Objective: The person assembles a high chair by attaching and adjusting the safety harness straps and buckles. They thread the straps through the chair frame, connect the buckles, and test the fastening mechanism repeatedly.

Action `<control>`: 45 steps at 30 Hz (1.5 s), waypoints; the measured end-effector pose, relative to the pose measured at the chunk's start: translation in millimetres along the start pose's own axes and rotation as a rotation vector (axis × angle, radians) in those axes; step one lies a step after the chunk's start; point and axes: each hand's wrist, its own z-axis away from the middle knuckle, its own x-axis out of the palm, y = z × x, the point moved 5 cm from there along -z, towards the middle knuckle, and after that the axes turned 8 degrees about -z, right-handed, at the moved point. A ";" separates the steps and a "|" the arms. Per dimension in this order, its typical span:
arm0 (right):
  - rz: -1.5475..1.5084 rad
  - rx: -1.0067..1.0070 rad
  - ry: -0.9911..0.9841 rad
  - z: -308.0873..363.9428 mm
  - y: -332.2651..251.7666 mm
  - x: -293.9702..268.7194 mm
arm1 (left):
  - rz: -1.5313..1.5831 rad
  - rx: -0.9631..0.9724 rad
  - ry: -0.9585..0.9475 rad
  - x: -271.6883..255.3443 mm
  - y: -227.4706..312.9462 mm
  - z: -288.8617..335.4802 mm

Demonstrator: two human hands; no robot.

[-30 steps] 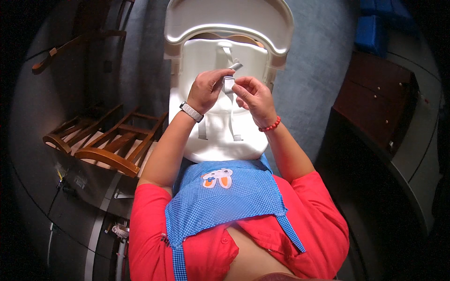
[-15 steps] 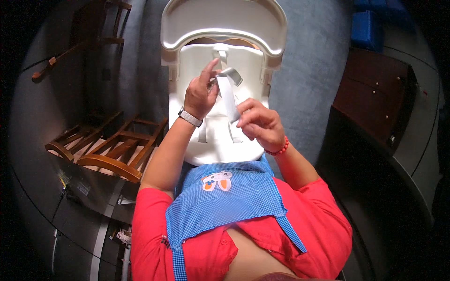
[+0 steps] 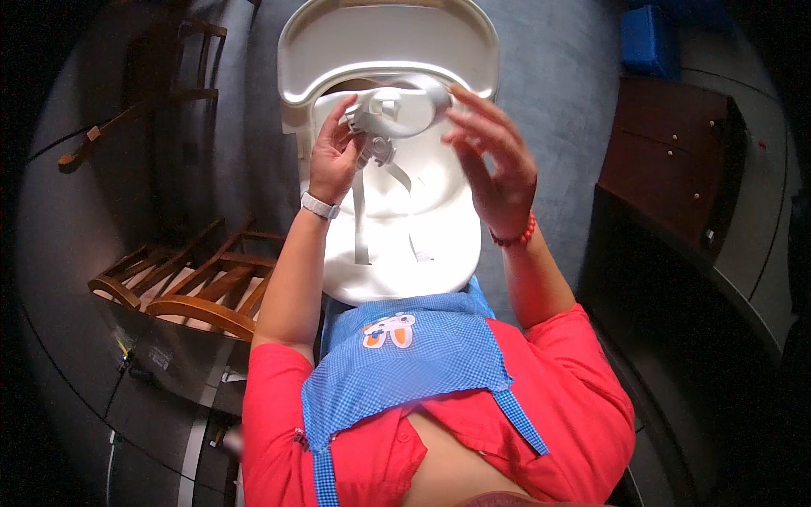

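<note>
A white high chair (image 3: 448, 253) stands in front of me, with pale grey harness straps on its seat. My left hand (image 3: 334, 160) is closed on the harness strap (image 3: 393, 127) near its upper left part, thumb and fingers pinching it. Just beside those fingertips hangs the harness buckle (image 3: 380, 150). From the left hand the strap curves in a loop to the right, its far end blurred. My right hand (image 3: 498, 165) is raised over the seat's right side, fingers stretched and apart, fingertips close to that loop. Whether they touch it is hard to see.
The chair's white tray (image 3: 389, 38) rises at the far end of the seat. Wooden chairs (image 3: 203, 308) are at the left, a dark brown cabinet (image 3: 667, 160) at the right. A blue box (image 3: 649, 42) sits at the far right on the grey floor (image 3: 549, 110).
My right hand has moved up and its fingers have spread from a pinch on the strap. The strap has swung upward into a loop. My left hand has shifted slightly left, still holding.
</note>
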 end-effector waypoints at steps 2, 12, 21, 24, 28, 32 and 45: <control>-0.138 0.038 0.155 -7.7 19.7 0.2 | 0.056 -0.019 0.031 -5.0 -5.4 -1.9; -0.003 0.395 0.003 29.7 99.3 57.9 | 0.157 -0.071 0.091 -10.2 -9.2 -1.7; 0.244 0.315 0.029 17.0 107.1 74.3 | -0.256 0.002 0.094 -10.6 -31.7 -5.0; 0.271 0.367 0.052 16.2 108.7 69.8 | -0.456 0.032 0.178 -5.6 -21.4 -6.3; 0.182 0.374 0.048 17.6 117.8 68.6 | -0.465 0.008 0.229 -1.6 -21.4 -8.0; -0.068 0.310 -0.068 16.9 108.2 67.2 | 0.023 -0.178 0.208 0.3 -31.4 -11.9; -0.243 0.545 -0.240 48.3 122.5 58.3 | -0.211 -0.103 0.070 10.7 -39.2 7.2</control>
